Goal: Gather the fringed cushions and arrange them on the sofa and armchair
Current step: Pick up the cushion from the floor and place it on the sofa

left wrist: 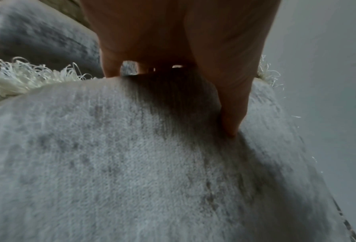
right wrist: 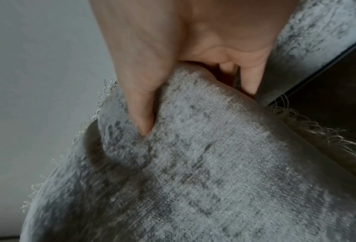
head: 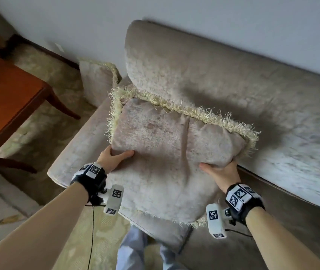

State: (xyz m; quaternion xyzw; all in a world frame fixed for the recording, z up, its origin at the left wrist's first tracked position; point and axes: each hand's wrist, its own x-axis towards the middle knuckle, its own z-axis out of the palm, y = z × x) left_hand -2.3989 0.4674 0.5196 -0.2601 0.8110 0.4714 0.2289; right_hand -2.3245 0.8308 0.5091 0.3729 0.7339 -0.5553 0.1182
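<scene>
- Fringed cushion (head: 167, 152) — held in the air over the sofa (head: 233, 98) seat, near the backrest; not yet set down.
- Left hand (head: 112, 158) and right hand (head: 221, 172) both clamp its near edge, thumbs on top.
- Second cushion (head: 98, 80) stands at the sofa's end — apparently placed.
- Armchair not identifiable; more placing likely remains.

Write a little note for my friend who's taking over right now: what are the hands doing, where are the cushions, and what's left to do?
Left hand grips one side of the fringed cushion; right hand grips the other, thumbs on top. The cushion is held up over the sofa, not yet set down. A second fringed cushion already leans at the sofa's end. Left: place this one against the backrest, then do the armchair, which is not clearly in view.
</scene>
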